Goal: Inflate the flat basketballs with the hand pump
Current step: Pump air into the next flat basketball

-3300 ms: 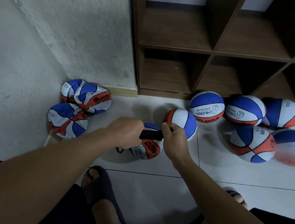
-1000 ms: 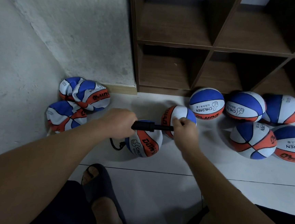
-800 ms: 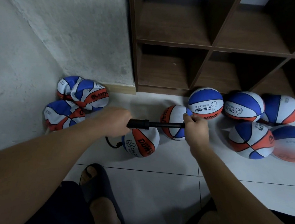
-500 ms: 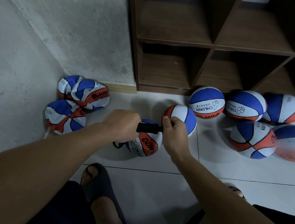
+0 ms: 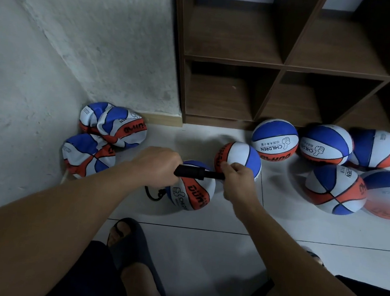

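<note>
Dim, soft-shadowed (wide-angle edge warp)

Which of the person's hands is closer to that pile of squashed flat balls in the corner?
Left. The left hand grips the pump just right of the flat balls; the right hand is farther right, holding the pump's handle.

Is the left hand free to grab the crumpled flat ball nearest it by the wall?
Probably not yet: the left hand grips the pump, hosed to the ball below. The flat ball lies just left, with bare floor between.
</note>
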Demonstrator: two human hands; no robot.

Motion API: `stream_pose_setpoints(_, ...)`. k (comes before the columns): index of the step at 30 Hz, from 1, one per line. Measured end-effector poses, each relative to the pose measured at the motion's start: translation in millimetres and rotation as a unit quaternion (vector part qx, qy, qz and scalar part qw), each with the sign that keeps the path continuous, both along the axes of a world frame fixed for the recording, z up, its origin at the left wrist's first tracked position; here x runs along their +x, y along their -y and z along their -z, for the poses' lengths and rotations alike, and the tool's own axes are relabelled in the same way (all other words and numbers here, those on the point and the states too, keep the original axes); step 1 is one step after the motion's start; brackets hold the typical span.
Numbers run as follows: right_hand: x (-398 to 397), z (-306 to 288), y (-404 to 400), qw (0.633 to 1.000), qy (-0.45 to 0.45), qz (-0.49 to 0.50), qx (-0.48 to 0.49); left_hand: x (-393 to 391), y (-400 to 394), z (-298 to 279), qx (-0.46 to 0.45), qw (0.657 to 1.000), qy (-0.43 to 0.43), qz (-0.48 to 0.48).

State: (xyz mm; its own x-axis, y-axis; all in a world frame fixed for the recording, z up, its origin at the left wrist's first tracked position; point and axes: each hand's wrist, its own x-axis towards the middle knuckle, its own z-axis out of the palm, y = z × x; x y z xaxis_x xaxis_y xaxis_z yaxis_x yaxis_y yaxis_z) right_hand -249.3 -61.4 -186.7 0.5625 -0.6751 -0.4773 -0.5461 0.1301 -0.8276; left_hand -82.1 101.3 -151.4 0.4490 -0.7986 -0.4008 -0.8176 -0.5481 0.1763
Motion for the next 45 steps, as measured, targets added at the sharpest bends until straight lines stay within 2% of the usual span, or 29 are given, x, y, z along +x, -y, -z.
stream_pose_setpoints(7, -8, -1, 37, 0.996, -0.024, 0.086, -0.019, 11, -5, -2, 0.012, 0.998, 0.057, -0.007)
stream_pose_setpoints(15, 0, -9, -25, 0.997, 0.016, -0.003, -0.069, -15, 8, -7, 0.022, 0.998, 0.063, 0.01)
stream_pose_setpoints(22, 5, -4, -32, 0.998, 0.021, -0.038, -0.05, -19, 7, 4, 0.008, 1.0, 0.026, 0.01)
stream_pose_setpoints(28, 1, 0, -23, 0.995, 0.011, -0.056, -0.079, -17, 6, 6, 0.0, 1.0, 0.012, 0.014)
stream_pose_setpoints(33, -8, 1, 22, 0.995, -0.036, 0.001, -0.096, -5, -1, 6, 0.0, 1.0, 0.024, -0.014)
stream_pose_setpoints(38, -14, 7, 37, 0.994, -0.035, 0.077, -0.074, -1, -3, 4, 0.014, 0.998, 0.045, -0.031)
stream_pose_setpoints(45, -2, -1, -27, 0.993, 0.009, 0.017, -0.114, -13, 4, 5, 0.018, 0.999, 0.045, -0.011)
